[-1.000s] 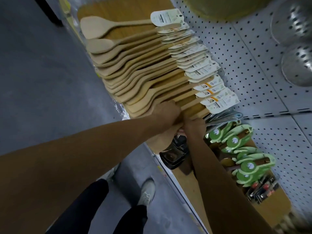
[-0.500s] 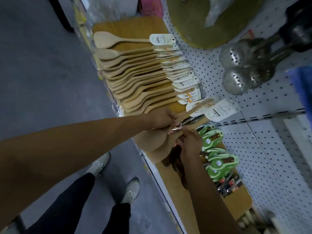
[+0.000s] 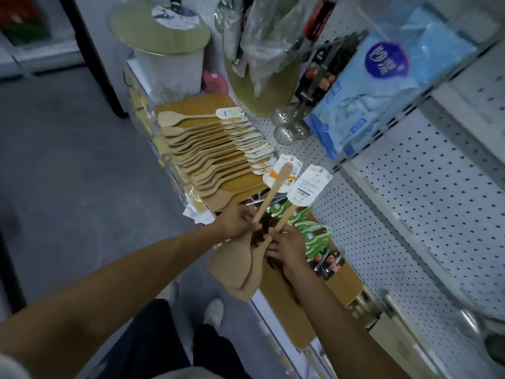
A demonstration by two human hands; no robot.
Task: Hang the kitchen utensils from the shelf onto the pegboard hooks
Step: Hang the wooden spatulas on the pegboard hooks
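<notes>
Head view shows two pale wooden spatulas with flat blades and long round handles (image 3: pixel 247 258) lifted clear of the wooden shelf board (image 3: pixel 347 283) and held in front of the white perforated pegboard (image 3: pixel 410 214).

Grip: the left hand (image 3: pixel 237 222) has its fingers curled round the handle of one spatula low down, just above the blade. The right hand (image 3: pixel 287 246) grips the handle of the other at much the same height. The two handles cross between the hands.

Axis: both blades hang down and toward the person, overlapping one another below the hands. Both handles run up and away toward the pegboard, diverging above the crossing. Each ends in a white card hang-tag (image 3: pixel 310 184); the tags are therefore the far ends, well beyond either grip and nearest the board.

Nearer hand: the right hand lies closer to the pegboard; the left is on the aisle side, next to the row of wooden spatulas with card tags (image 3: pixel 216 157) lying fanned on the shelf.

Judgement: hanging will turn on presenting a tag end to a hook, with the handle kept pointing at the board. No free hook can be made out in this view. The crossed handles probably need separating first, or one tag may foul the other.
</notes>
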